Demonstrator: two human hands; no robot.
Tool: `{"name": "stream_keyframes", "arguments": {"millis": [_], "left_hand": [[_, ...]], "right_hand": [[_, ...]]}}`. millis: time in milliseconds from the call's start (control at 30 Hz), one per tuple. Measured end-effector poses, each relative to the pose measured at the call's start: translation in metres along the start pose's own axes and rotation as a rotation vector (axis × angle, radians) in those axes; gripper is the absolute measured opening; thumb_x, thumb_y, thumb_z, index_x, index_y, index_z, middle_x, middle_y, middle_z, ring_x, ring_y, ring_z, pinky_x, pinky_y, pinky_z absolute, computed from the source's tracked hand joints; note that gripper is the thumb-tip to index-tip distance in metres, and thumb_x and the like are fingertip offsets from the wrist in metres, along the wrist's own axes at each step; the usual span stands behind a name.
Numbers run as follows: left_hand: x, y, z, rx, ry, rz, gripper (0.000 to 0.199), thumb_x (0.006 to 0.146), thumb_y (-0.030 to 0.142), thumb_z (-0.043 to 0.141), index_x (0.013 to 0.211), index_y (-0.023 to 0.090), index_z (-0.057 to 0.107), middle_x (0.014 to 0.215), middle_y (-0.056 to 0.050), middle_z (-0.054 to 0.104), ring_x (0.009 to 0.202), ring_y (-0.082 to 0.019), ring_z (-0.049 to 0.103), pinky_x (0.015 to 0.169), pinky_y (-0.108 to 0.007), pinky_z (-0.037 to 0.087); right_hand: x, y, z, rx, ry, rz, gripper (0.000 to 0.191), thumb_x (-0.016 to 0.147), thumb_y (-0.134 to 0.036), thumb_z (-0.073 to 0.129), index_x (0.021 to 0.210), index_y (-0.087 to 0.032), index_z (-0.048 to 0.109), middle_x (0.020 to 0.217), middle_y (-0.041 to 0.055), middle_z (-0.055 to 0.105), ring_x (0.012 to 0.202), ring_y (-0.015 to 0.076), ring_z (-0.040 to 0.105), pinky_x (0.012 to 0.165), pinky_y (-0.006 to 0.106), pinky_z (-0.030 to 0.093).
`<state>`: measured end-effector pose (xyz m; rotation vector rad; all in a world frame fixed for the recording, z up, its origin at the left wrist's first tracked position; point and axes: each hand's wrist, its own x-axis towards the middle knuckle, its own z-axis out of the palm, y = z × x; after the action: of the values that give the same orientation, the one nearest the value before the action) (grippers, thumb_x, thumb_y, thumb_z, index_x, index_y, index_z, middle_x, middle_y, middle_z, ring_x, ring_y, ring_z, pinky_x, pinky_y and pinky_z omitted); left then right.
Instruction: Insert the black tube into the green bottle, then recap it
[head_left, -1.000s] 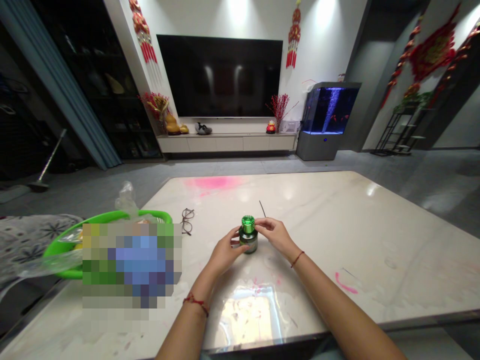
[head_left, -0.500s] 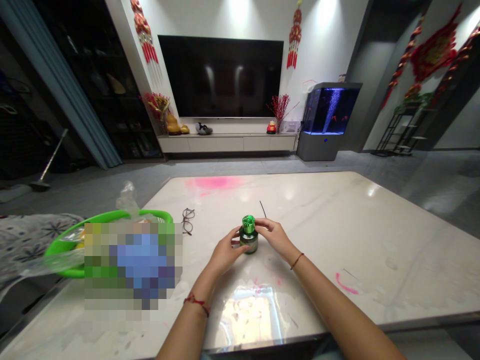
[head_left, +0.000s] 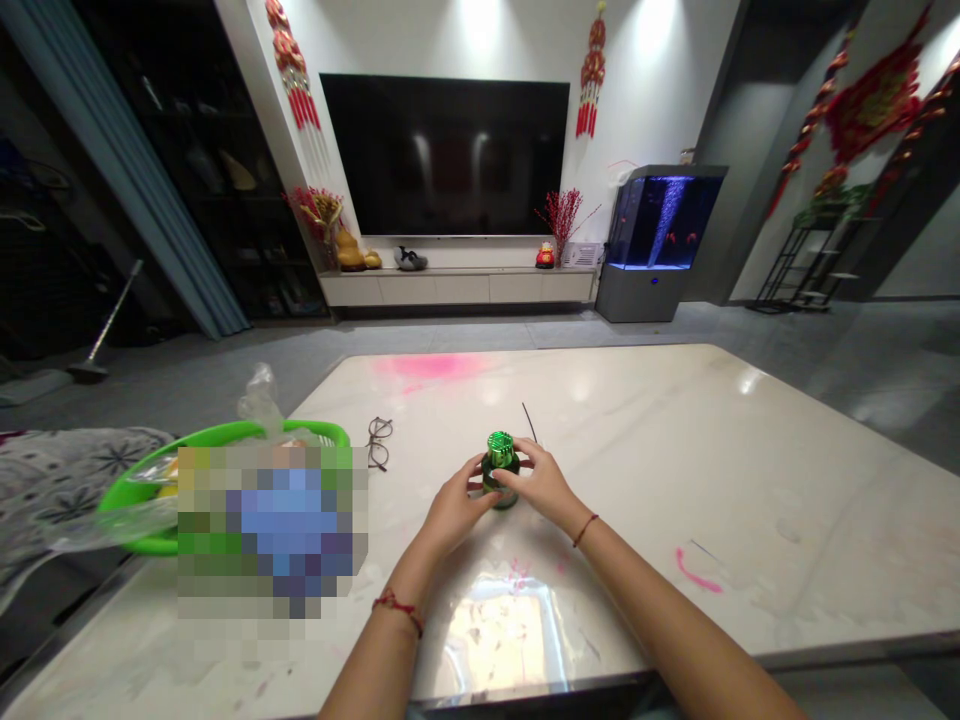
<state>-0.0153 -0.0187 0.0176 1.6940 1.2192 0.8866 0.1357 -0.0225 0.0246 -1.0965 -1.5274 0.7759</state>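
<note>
A small dark green glass bottle (head_left: 500, 470) with a shiny green top stands upright on the pale marble table (head_left: 637, 450). My left hand (head_left: 455, 508) is closed round the bottle's lower left side, thumb across its front. From the right, my right hand (head_left: 546, 484) touches the bottle just below the shiny top, its thumb over the front and its fingers at the far side. The back of the bottle is hidden.
Glasses (head_left: 379, 444) lie left of the bottle, and a thin black stick (head_left: 529, 421) lies behind it. A green basket (head_left: 217, 434) with bags, partly pixelated, sits at the left. Pink stains mark the table.
My right thumb has moved left across the front of the bottle, and the right hand's grip is closer round it. My left hand keeps its hold.
</note>
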Motion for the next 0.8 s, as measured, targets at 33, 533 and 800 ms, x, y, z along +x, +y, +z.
{"name": "stream_keyframes", "arguments": {"millis": [33,533,800], "left_hand": [[0.0,0.0,0.0,0.002,0.005,-0.002,0.062,0.064,0.025,0.066,0.123,0.022,0.046,0.116,-0.009,0.058,0.088,-0.02,0.062,0.078,-0.034,0.05],[0.0,-0.001,0.0,-0.014,0.002,0.034,0.057,0.064,0.024,0.065,0.119,0.022,0.051,0.114,-0.007,0.06,0.09,-0.021,0.061,0.08,-0.034,0.05],[0.0,-0.002,0.0,0.008,0.004,0.019,0.059,0.064,0.024,0.065,0.121,0.023,0.049,0.114,-0.007,0.06,0.089,-0.02,0.062,0.08,-0.033,0.05]], "right_hand": [[0.001,0.0,0.001,-0.022,0.01,-0.002,0.034,0.064,-0.021,0.063,0.098,-0.02,0.062,0.1,0.005,0.06,0.095,0.0191,0.055,0.08,0.032,0.047],[0.007,0.0,0.011,-0.166,0.126,-0.012,0.025,0.062,-0.034,0.069,0.083,-0.021,0.065,0.086,0.005,0.062,0.087,0.0216,0.052,0.077,0.034,0.044],[0.006,0.005,0.008,-0.06,0.111,0.012,0.038,0.062,-0.033,0.069,0.097,-0.02,0.063,0.097,0.0062,0.063,0.092,0.0216,0.056,0.079,0.035,0.046]]}}
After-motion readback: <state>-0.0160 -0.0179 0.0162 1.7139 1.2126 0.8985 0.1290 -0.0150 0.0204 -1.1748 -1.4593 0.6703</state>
